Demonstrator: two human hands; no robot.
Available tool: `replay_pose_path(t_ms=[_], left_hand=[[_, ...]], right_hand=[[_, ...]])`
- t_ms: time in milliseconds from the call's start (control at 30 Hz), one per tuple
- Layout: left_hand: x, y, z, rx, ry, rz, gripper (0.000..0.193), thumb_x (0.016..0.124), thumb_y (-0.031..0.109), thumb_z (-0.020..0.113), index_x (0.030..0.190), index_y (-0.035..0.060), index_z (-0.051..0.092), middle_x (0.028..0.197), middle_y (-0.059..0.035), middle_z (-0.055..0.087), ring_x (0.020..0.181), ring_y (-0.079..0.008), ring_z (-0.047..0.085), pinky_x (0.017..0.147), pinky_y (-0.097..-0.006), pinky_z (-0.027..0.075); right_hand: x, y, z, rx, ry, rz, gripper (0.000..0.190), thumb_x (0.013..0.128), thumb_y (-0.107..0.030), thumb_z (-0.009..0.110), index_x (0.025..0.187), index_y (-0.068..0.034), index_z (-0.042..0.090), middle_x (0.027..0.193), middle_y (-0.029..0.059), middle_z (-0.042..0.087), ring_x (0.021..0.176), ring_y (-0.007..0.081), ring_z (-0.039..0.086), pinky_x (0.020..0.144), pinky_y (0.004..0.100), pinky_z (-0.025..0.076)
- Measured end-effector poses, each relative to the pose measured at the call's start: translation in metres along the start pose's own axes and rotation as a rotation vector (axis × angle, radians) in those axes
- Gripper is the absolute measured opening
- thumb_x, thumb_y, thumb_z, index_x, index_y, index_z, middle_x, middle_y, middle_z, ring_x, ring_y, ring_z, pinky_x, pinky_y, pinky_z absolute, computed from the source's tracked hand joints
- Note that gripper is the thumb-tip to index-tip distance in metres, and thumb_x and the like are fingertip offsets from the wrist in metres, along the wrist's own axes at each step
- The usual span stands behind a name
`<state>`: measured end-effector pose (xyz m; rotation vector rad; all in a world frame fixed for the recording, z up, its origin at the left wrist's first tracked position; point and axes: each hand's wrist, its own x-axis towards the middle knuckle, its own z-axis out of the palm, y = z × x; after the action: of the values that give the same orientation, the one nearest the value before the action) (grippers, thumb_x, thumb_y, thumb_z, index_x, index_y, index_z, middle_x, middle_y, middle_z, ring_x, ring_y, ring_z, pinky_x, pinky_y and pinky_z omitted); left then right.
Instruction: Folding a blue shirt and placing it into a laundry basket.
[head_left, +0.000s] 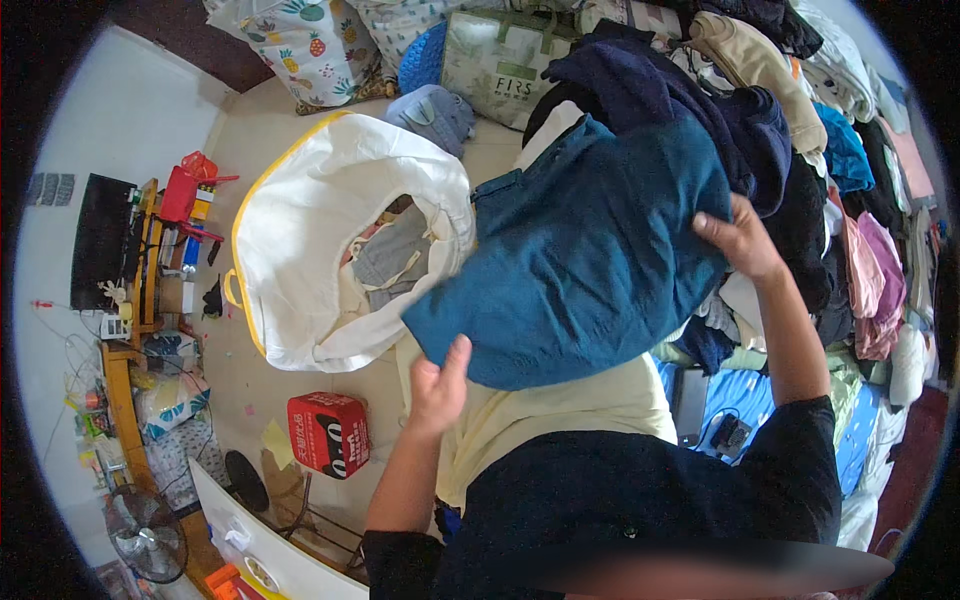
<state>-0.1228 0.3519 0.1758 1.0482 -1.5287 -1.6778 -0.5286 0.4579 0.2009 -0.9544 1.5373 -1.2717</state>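
Note:
A teal garment (577, 277) with a buttoned opening is stretched between my two hands above my lap. My left hand (440, 386) grips its near left corner, thumb on top. Its right edge is pinched in my right hand (739, 238). Left of the garment stands a white fabric storage bag (292, 247) with yellow trim, its mouth wide. Folded grey cloth (391, 251) lies inside the bag, partly hidden by the bag's inner edge. Pale yellow cloth (555, 409) covers my lap beneath the garment.
A large heap of clothes (795, 247) fills the bed at right. Packed bags (487, 71) and a grey-blue backpack (431, 116) stand on the floor beyond. A red box (328, 435) sits at lower left, near a white table (277, 540) and a fan (146, 534).

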Motion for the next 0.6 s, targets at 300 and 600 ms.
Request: replay_pose_path(t_ms=[300, 600], left_hand=[[0.105, -0.094, -0.008, -0.273, 0.113, -0.152, 0.048, 0.1, 0.016, 0.051, 0.141, -0.0042, 0.036, 0.134, -0.0135, 0.052, 0.119, -0.0223, 0.052, 0.103, -0.0365, 0.039], [0.057, -0.061, 0.02, -0.374, 0.047, -0.325, 0.063, 0.096, 0.032, 0.057, 0.146, 0.0082, 0.028, 0.139, -0.0126, 0.048, 0.124, -0.027, 0.051, 0.102, -0.0424, 0.044]], right_hand=[[0.092, 0.046, 0.024, -0.598, 0.235, 0.094, 0.07, 0.091, -0.045, 0.063, 0.134, 0.008, 0.046, 0.125, 0.0239, 0.06, 0.113, 0.0316, 0.06, 0.101, 0.038, 0.043], [0.075, 0.021, 0.033, -1.089, 0.401, -0.114, 0.072, 0.089, -0.039, 0.063, 0.143, -0.002, 0.034, 0.136, 0.029, 0.047, 0.126, 0.0428, 0.047, 0.107, 0.0449, 0.037]])
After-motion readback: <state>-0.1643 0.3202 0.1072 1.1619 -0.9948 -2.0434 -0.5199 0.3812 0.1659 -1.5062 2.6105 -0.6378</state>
